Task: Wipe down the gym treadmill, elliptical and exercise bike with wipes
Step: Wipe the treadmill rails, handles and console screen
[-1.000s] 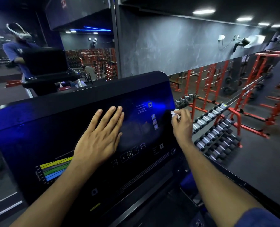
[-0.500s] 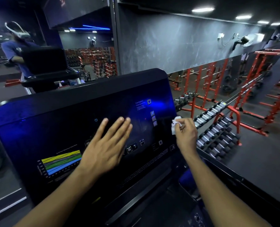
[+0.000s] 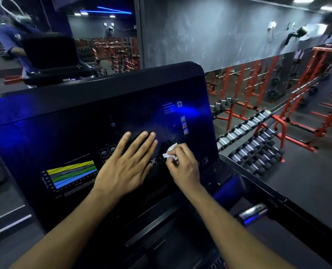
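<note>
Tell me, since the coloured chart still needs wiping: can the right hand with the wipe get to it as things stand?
Probably not directly. The left hand lies flat on the console between the right hand holding the wipe and the chart.

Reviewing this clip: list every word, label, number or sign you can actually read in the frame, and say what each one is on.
"OK": on a button of the console, partly hidden by the left hand.
Small white text lines at the console's upper right: too blurred to read.
Labels around the coloured chart: too small to read.
Fine print below the chart and under the right hand, which pinches the wipe: unreadable.
Other console marks are icons, not text.
</note>
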